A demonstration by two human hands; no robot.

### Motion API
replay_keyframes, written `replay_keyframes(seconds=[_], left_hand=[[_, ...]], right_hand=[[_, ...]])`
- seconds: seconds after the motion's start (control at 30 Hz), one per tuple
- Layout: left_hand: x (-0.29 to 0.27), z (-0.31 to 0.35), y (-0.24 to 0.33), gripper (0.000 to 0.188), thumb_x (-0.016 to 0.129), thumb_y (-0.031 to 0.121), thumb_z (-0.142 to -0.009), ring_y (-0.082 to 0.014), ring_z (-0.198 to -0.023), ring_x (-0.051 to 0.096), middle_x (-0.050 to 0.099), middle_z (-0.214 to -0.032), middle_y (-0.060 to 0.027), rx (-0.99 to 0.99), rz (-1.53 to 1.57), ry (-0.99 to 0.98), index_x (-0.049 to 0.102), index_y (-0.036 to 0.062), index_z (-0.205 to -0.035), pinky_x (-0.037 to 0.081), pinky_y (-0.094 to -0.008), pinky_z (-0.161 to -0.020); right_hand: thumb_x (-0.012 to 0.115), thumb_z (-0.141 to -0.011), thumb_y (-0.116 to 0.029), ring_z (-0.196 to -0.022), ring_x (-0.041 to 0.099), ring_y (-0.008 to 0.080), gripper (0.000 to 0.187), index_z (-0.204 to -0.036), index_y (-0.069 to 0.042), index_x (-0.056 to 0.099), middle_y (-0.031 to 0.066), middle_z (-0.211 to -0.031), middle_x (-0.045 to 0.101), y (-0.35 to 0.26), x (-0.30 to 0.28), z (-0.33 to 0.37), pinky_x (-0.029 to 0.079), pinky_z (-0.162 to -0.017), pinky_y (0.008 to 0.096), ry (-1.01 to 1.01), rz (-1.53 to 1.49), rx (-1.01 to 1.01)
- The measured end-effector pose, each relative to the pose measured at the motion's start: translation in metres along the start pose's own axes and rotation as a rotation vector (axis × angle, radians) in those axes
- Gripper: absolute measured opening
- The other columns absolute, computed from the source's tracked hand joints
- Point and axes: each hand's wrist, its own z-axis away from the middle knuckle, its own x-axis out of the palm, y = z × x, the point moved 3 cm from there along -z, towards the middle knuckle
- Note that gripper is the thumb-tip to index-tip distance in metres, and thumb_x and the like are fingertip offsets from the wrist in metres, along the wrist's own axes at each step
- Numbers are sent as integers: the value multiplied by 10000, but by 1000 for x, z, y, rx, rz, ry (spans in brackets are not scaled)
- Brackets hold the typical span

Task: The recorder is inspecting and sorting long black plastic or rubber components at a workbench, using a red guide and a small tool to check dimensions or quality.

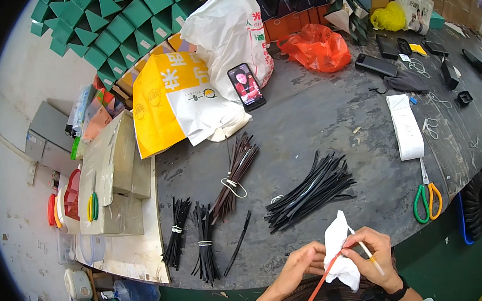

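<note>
Close to my body, my left hand (299, 266) is closed at the edge of a crumpled white cloth or tissue (337, 235). My right hand (375, 255) pinches a thin orange-red strip (317, 293) against the white piece. A slim pen-like stick (366, 250), white with a yellowish part, also sits between the right fingers. The strip runs from the pinch down toward my lap. Beyond my hands lies a loose pile of black strips (311, 193). Tied bundles of black strips (205, 242) and a brown bundle (236, 174) are farther left, with one single black strip (238, 243) beside them.
Scissors (426, 195) with green and orange handles lie at the right edge under a white paper strip (405, 127). A phone (246, 86) leans on bags at the back. A red plastic bag (317, 48), cords and boxes (122, 30) fill the far side.
</note>
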Motion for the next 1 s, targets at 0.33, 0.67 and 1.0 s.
replay_keyframes(seconds=[0.33,0.67,1.0], left_hand=[[6,-14,-14,228,661,59,-989,-81,-884,686,742,-1037,-46,-77,-354,124,662,-36,-1196,537,-223,-770],[18,-18,-13,243,615,-41,-944,-68,-888,638,705,-977,-9,52,-547,202,674,-15,-1179,507,-245,-766],[22,-21,-19,317,585,-91,-905,-73,-935,636,700,-1030,-23,-93,-712,176,644,-25,-1210,512,-247,-796]], right_hand=[[755,-795,36,-772,721,209,116,-890,-3,701,112,-864,726,1,2,-2,537,-707,297,-108,45,-18],[656,-838,113,-920,713,189,129,-930,24,674,130,-922,740,13,5,6,544,-850,303,34,-132,-11],[648,-879,131,-950,709,195,136,-969,31,630,152,-968,712,22,-1,10,560,-871,310,36,-364,123]])
